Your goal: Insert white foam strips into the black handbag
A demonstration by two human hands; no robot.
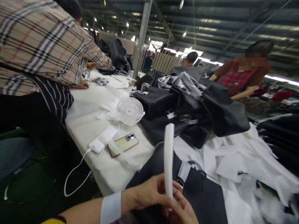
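My left hand [154,193] comes in from the lower left, a pale band around its wrist, with its fingers closed on a white strip [169,155] that stands upright. Close against it, my right hand [183,207] pinches the lower end of the same strip. Beneath both hands lies a black bag [203,193] with a strap wrapped in white and a metal buckle [180,183]. The fingertips of my right hand are near that buckle; whether they touch it I cannot tell.
A phone [123,145], a white charger [97,145] with cables and a white fan [130,111] lie on the table [81,109]. Black bags [156,101] are piled beyond. White sheets [235,168] cover the right. People stand at left, right and behind.
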